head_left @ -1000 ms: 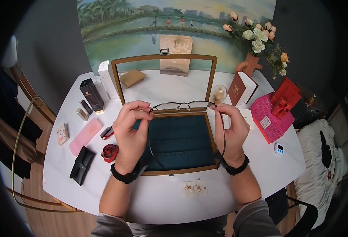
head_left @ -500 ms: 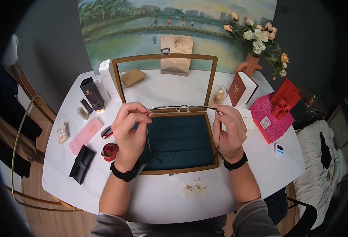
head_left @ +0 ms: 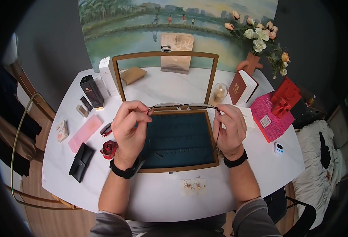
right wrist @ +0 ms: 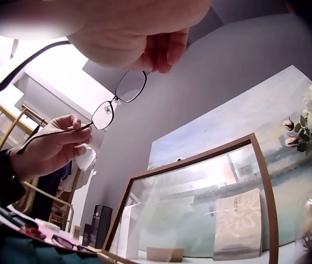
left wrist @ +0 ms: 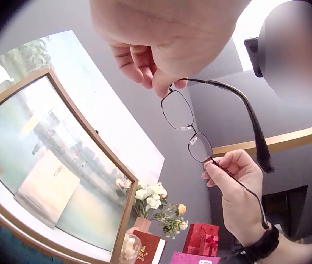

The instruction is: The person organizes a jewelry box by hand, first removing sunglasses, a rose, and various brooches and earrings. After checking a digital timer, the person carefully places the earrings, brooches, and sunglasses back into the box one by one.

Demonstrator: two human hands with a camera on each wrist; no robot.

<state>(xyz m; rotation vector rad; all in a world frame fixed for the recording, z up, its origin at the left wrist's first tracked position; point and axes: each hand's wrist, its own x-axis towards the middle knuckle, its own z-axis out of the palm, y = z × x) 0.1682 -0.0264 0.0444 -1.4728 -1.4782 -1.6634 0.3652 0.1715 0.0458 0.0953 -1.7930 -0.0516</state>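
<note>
Mid-frame, thin black metal-rimmed eyeglasses (left wrist: 187, 128) are pinched near the hinges by bare left hand (head_left: 129, 127) and right hand (head_left: 230, 128) — lenses (left wrist: 178, 110) best not touched.

In the head view, your left hand (head_left: 129, 128) hid the left rim of the teal-lined case (head_left: 178, 169). You could not make out the tiny pieces on the pale card (head_left: 194, 187) or read the display of the white gadget (head_left: 278, 148); both were too small. The top edge cut off the painting (head_left: 122, 34). In the right wrist view, your right hand (right wrist: 145, 36), itself cropped above, covered one hinge of the eyeglasses (right wrist: 102, 115). A head (left wrist: 296, 52) was blurred in the left wrist view.
</note>
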